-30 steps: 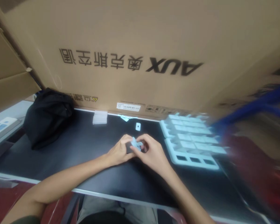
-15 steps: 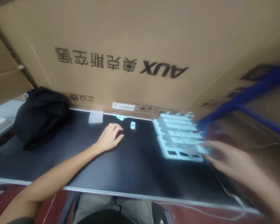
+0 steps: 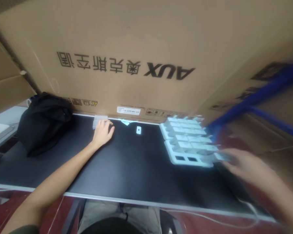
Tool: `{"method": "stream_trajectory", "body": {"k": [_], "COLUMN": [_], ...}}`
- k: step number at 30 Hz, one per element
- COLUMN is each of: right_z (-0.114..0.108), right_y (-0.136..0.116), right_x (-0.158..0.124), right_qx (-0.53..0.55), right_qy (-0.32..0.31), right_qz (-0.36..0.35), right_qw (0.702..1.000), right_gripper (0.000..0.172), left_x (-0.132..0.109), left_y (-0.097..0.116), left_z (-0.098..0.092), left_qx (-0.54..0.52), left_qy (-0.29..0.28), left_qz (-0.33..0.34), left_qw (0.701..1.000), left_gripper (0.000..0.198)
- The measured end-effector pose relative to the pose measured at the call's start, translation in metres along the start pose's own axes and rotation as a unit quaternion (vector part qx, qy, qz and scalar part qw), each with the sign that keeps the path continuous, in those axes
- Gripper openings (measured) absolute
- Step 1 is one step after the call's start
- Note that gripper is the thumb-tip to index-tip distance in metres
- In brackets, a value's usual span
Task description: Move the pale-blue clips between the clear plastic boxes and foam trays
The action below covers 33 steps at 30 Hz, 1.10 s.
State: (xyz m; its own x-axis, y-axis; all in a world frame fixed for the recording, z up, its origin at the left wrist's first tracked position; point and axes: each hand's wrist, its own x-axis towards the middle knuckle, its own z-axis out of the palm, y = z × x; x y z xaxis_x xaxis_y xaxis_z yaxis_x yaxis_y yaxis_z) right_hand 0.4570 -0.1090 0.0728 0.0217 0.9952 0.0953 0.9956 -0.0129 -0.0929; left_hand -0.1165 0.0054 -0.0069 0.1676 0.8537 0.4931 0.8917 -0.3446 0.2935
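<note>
My left hand [image 3: 102, 132] rests low over the back of the black table, thumb apart from its loosely bent fingers. It partly covers a pale, translucent flat piece [image 3: 96, 122]; whether it touches that piece I cannot tell. On the right, my right hand [image 3: 246, 165], smeared by motion, pinches a light blue block-like piece [image 3: 219, 157] at the front right corner of a light blue tray [image 3: 178, 162]. Rows of similar light blue pieces [image 3: 185, 144] fill the slots behind, with two front openings bare. A small light blue tag-like piece [image 3: 138, 130] lies between the hands.
Light blue scraps [image 3: 127, 122] lie along the table's back edge. A large cardboard box [image 3: 127, 87] stands behind like a wall. At left sits a black cloth bag [image 3: 44, 123]; a blue metal frame [image 3: 254, 94] rises at right. A pale cable [image 3: 210, 221] hangs near the front edge.
My left hand has moved left, from near the small tag to the translucent piece. My right hand has shifted slightly right with the light blue piece, still at the tray's front right corner.
</note>
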Motion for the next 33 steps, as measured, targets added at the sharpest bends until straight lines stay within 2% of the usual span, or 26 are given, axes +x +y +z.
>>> {"method": "stream_trajectory", "body": {"k": [12,20,23,26,33], "right_z": [0.032,0.043,0.046,0.047,0.054], "right_y": [-0.006,-0.037,-0.05,-0.059,-0.052], "right_x": [-0.006,-0.029,-0.036,-0.04,-0.034], "right_qx": [-0.075,-0.148,-0.156,-0.148,-0.136], "right_qy": [0.065,0.13,0.16,0.162,0.186], "right_qz": [-0.028,-0.033,-0.034,-0.022,-0.029], "right_qw": [0.995,0.98,0.974,0.975,0.973], "right_gripper": [0.041,0.052,0.053,0.051,0.053], "left_x": [0.0,0.0,0.0,0.0,0.0], "left_y": [-0.005,-0.002,-0.002,-0.001,0.0], "left_z": [0.002,-0.001,-0.001,-0.002,-0.004], "left_qx": [0.013,0.015,0.023,0.023,0.009], "left_qy": [-0.001,0.003,0.005,0.005,0.003], "left_qz": [-0.014,-0.013,-0.012,-0.009,-0.018], "left_qw": [1.0,1.0,1.0,1.0,1.0], "left_gripper": [0.02,0.018,0.017,0.017,0.016]}}
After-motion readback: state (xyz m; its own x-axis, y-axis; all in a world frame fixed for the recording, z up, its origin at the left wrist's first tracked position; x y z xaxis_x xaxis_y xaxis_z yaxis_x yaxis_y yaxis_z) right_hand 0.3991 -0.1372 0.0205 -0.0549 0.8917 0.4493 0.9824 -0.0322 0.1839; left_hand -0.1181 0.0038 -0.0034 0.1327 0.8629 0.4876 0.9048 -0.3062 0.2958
